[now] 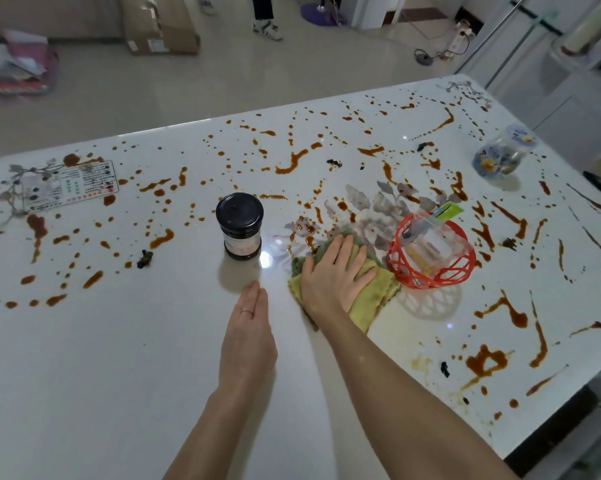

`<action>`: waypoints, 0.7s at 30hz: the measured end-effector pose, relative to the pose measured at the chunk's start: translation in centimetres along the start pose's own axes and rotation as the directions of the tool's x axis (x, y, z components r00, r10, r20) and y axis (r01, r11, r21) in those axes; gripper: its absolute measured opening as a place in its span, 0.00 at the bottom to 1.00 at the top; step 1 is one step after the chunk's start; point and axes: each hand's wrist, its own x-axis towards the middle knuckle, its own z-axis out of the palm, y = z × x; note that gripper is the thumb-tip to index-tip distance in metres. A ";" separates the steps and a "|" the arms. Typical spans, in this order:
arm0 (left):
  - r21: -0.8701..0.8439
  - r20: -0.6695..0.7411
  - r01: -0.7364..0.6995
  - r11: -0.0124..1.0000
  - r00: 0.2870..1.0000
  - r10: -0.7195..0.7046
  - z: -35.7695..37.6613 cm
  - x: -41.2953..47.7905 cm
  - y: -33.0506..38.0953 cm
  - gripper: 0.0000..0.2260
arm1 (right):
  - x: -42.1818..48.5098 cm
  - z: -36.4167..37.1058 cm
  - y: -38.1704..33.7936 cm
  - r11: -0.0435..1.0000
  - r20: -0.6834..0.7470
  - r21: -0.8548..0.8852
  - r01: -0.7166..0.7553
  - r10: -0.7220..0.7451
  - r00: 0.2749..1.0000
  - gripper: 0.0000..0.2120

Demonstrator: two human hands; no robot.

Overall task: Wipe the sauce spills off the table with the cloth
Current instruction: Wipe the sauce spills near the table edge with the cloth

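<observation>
A yellow-green cloth (371, 296) lies bunched on the white glossy table (119, 358), just left of a red basket. My right hand (337, 271) presses flat on the cloth with fingers spread. My left hand (248, 334) rests on the bare tabletop with straight fingers, holding nothing, a little in front of a dark jar. Brown-orange sauce spills (292, 161) streak and dot most of the table's far, left and right parts; a big blotch (486, 362) lies at the near right. The area around my hands shows no sauce.
A black-lidded jar (240, 225) stands centre-left. A red plastic basket (430, 258) with packets sits right of the cloth. A clear plastic jar (503, 150) lies at far right. A printed card (70, 183) lies far left. A person's legs and boxes are on the floor beyond.
</observation>
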 end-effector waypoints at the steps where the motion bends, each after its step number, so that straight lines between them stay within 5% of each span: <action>1: -0.002 0.008 -0.005 1.000 1.000 0.005 -0.1 0.0 -0.1 0.29 | 0.6 -0.1 -0.5 1.000 0.000 0.007 -0.020 0.020 1.000 0.35; 15: 0.039 0.017 -0.030 0.999 0.999 0.030 0.3 0.2 -0.6 0.33 | 3.5 -0.5 -3.4 0.997 0.021 0.023 -0.070 0.069 0.997 0.37; 21: 0.035 0.035 -0.018 0.999 0.999 0.017 0.1 0.3 -0.6 0.33 | -3.7 1.0 -0.7 1.000 -0.015 0.023 0.000 0.001 1.000 0.37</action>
